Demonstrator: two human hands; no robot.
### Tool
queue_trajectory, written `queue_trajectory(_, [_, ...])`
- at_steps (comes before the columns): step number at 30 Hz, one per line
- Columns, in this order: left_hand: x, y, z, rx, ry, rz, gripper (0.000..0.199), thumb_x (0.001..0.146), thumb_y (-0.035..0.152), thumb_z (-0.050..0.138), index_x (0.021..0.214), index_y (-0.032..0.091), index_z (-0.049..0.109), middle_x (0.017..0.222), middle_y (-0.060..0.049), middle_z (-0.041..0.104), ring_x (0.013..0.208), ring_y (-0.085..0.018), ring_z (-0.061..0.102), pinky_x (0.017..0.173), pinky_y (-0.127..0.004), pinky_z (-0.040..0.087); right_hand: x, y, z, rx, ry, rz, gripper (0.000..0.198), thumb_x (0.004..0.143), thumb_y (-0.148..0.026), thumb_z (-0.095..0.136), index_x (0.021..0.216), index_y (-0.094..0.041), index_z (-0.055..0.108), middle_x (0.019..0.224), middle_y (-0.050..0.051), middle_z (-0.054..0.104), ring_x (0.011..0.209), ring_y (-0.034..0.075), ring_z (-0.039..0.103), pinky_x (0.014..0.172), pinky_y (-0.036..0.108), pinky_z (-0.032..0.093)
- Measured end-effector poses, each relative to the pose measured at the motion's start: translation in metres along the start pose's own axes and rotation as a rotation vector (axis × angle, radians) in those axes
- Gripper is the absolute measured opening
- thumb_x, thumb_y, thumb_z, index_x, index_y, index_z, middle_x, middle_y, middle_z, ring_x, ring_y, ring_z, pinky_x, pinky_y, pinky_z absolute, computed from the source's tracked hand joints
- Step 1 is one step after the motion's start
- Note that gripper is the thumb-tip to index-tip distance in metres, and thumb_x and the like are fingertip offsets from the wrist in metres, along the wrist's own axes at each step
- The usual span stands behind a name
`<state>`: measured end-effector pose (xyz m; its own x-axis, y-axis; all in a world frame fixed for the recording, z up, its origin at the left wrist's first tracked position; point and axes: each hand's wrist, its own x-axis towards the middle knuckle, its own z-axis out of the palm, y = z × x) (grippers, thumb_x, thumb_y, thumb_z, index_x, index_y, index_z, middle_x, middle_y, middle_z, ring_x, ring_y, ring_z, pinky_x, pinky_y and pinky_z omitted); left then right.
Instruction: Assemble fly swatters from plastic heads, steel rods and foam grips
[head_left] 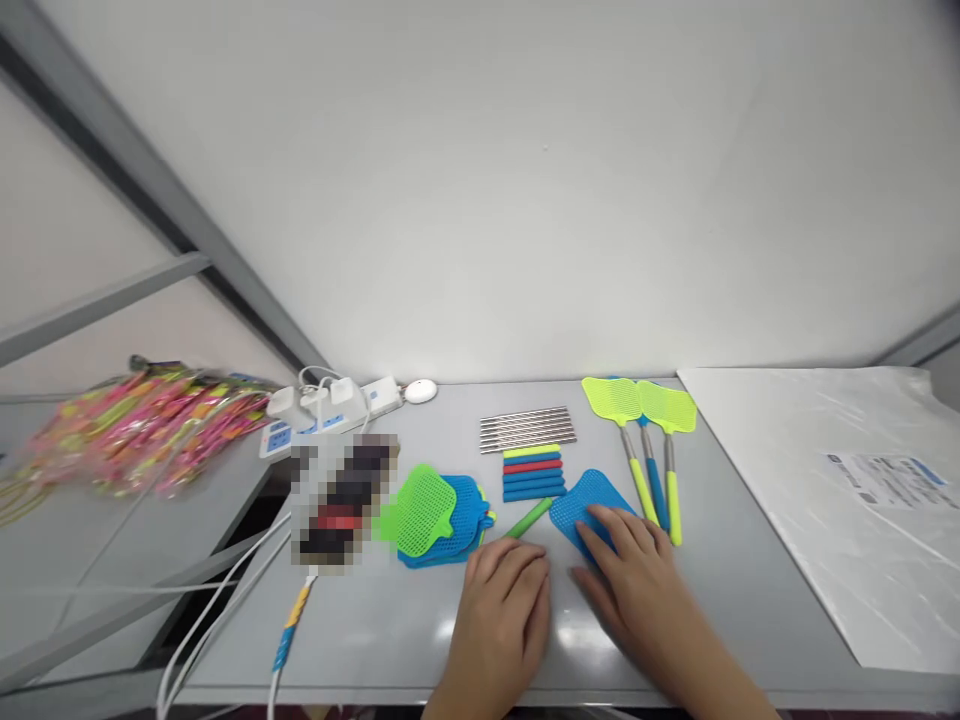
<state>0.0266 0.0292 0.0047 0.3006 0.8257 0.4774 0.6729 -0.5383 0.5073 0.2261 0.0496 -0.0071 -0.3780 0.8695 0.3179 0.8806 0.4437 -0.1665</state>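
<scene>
A blue mesh fly swatter head (589, 500) lies on the grey table, and the spread fingers of my right hand (634, 555) rest on it. Beside it, my left hand (504, 605) is closed with curled fingers around the near end of a green handle (531, 517). The far end of this handle meets the corner of the blue head; whether they are joined cannot be made out. Left of my hands is a pile of loose swatter heads, a green head (426, 510) on top of blue heads (469, 515). My left palm is hidden.
Metal rods (526, 430) and coloured handles (532, 475) lie in rows behind my hands. Whole fly swatters (670, 480) lie to the right, near a white plastic sheet (795, 480). A power strip (330, 415), cables and bagged pink items (157, 425) are at left.
</scene>
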Motion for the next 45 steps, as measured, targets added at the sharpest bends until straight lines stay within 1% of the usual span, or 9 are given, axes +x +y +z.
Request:
queue_trajectory(5, [-0.002,0.002,0.002,0.036,-0.121,0.008,0.028,0.092,0.016,0.048,0.115,0.021,0.061,0.116,-0.006,0.066,0.108,-0.024,0.054,0.094,-0.043,0.043,-0.033,-0.009,0.016,0.023,0.029,-0.097,0.037,0.09,-0.039,0.057,0.123,-0.023,0.059,0.126,0.011,0.061,0.116,0.029,0.054,0.097,0.048,0.037])
queue_trajectory(10, [-0.003,0.004,0.007,0.101,-0.162,0.054,0.028,0.093,0.023,0.049,0.12,0.023,0.059,0.124,-0.003,0.063,0.116,-0.024,0.052,0.1,-0.043,0.038,-0.04,-0.014,0.017,0.188,0.028,-0.144,0.027,0.091,-0.028,0.056,0.117,-0.024,0.059,0.122,0.009,0.062,0.114,0.025,0.057,0.099,0.045,0.043])
queue_trajectory(18, [-0.008,0.003,0.008,0.09,-0.176,0.07,0.016,0.092,0.02,0.049,0.1,0.02,0.063,0.089,-0.003,0.067,0.093,-0.021,0.058,0.085,-0.04,0.041,-0.021,-0.014,0.006,0.474,-0.063,-0.073,0.02,0.095,-0.023,0.046,0.105,-0.025,0.063,0.114,0.009,0.062,0.108,0.022,0.059,0.091,0.039,0.052])
queue_trajectory(22, [-0.01,0.002,0.011,0.148,-0.142,0.074,0.021,0.092,0.021,0.049,0.109,0.019,0.062,0.087,-0.005,0.065,0.088,-0.022,0.057,0.082,-0.041,0.039,-0.007,-0.008,0.001,0.415,-0.077,-0.087,0.022,0.096,-0.025,0.044,0.102,-0.025,0.065,0.117,0.01,0.062,0.108,0.022,0.059,0.092,0.04,0.051])
queue_trajectory(26, [-0.012,0.0,0.014,0.178,-0.143,0.086,0.018,0.094,0.025,0.05,0.105,0.022,0.063,0.083,-0.003,0.063,0.084,-0.021,0.055,0.08,-0.04,0.036,0.019,-0.001,-0.009,0.3,-0.136,-0.172,0.025,0.097,-0.02,0.041,0.101,-0.023,0.065,0.108,0.008,0.066,0.1,0.02,0.06,0.094,0.041,0.045])
queue_trajectory(31, [-0.012,-0.003,0.016,0.168,-0.134,0.084,0.011,0.091,0.034,0.058,0.092,0.025,0.065,0.08,0.0,0.061,0.082,-0.019,0.052,0.073,-0.037,0.032,0.07,0.008,-0.014,0.128,-0.134,-0.203,0.026,0.099,-0.023,0.04,0.101,-0.019,0.065,0.104,0.008,0.065,0.096,0.019,0.059,0.085,0.036,0.042])
queue_trajectory(36, [-0.008,-0.006,0.019,0.213,-0.039,-0.028,0.007,0.09,0.025,0.059,0.086,0.022,0.065,0.093,-0.003,0.063,0.087,-0.02,0.052,0.074,-0.037,0.033,0.13,0.017,0.0,0.01,-0.164,-0.196,0.026,0.099,-0.024,0.042,0.097,-0.019,0.067,0.103,0.008,0.062,0.094,0.019,0.057,0.081,0.032,0.039])
queue_trajectory(40, [-0.007,-0.006,0.021,0.261,-0.032,-0.071,0.007,0.089,0.024,0.059,0.092,0.023,0.065,0.111,-0.005,0.062,0.1,-0.024,0.052,0.078,-0.04,0.035,0.174,0.027,0.018,-0.003,-0.185,-0.192,0.025,0.098,-0.025,0.045,0.096,-0.018,0.069,0.103,0.008,0.061,0.091,0.019,0.058,0.079,0.03,0.039])
queue_trajectory(45, [-0.008,-0.005,0.022,0.244,-0.025,-0.103,0.01,0.09,0.026,0.057,0.096,0.024,0.064,0.113,-0.004,0.064,0.102,-0.025,0.052,0.08,-0.043,0.034,0.202,0.031,0.025,-0.004,-0.211,-0.215,0.024,0.097,-0.024,0.048,0.096,-0.019,0.071,0.099,0.008,0.062,0.09,0.019,0.058,0.078,0.029,0.039])
